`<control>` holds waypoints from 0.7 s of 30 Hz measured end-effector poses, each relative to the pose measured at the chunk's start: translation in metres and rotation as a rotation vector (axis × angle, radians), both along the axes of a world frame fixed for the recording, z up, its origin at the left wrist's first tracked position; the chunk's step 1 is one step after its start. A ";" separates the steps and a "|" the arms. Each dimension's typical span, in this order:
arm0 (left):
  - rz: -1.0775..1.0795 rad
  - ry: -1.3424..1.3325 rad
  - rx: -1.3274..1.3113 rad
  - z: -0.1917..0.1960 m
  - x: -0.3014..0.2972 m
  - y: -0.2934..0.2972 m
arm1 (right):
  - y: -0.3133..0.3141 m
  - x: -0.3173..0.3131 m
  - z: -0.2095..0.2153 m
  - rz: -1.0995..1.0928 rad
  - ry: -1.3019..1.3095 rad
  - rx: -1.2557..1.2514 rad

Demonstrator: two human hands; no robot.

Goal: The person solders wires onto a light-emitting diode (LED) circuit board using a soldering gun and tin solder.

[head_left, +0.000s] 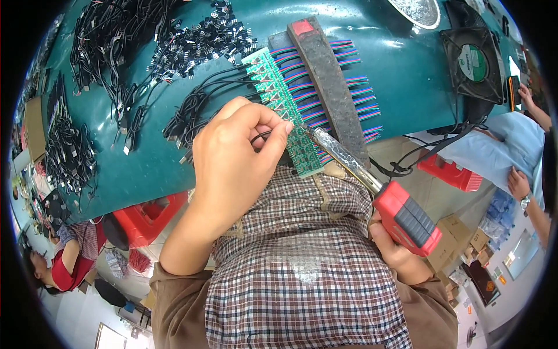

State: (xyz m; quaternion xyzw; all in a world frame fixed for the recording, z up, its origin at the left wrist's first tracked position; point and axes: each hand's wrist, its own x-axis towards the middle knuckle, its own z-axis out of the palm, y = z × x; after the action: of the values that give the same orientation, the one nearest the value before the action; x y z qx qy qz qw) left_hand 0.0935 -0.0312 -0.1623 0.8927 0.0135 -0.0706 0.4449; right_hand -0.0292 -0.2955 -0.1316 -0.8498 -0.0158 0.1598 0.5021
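My left hand (229, 157) is closed, thumb and forefinger pinching a black cable (260, 136) at the edge of a green circuit board strip (274, 93). Several black cables join the strip's left side further up. In my right hand (395, 250) is a red and black soldering gun (408, 218), its fingers wrapped round the grip. The gun's metal barrel slants up to the left, and its tip is at the board close to my left fingertips. A long dark bar (328, 81) lies across ribbons of coloured wires (363, 99) along the strip's right side. My fingers hide the pinched cable's end.
Black cable bundles (110, 46) lie on the green table (401, 75) at left, with a pile of small connectors (200, 43). At right stand a black fan (474, 65) and, further back, a metal bowl (419, 9). Other people sit at both sides, near red stools (152, 218).
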 end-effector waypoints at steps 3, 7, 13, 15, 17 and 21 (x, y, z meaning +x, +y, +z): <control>0.001 -0.012 0.012 -0.002 -0.001 -0.002 | -0.001 0.000 0.001 0.002 0.011 -0.010; -0.011 -0.033 0.039 -0.003 -0.002 -0.002 | -0.001 0.004 0.000 0.059 -0.033 -0.039; 0.005 -0.062 0.047 -0.005 -0.003 -0.005 | 0.003 0.007 0.000 0.064 -0.063 -0.072; 0.007 -0.066 0.051 -0.005 -0.003 -0.005 | 0.003 0.007 -0.001 0.070 -0.067 -0.069; 0.007 -0.068 0.051 -0.005 -0.003 -0.005 | 0.003 0.008 -0.001 0.075 -0.072 -0.067; 0.003 -0.076 0.051 -0.006 -0.004 -0.005 | -0.002 0.003 -0.004 0.059 -0.082 -0.021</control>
State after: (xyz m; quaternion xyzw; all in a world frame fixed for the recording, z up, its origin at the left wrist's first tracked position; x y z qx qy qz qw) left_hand 0.0899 -0.0362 -0.1680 0.9058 -0.0002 -0.0354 0.4223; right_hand -0.0265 -0.2973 -0.1352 -0.8600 -0.0598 0.1396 0.4872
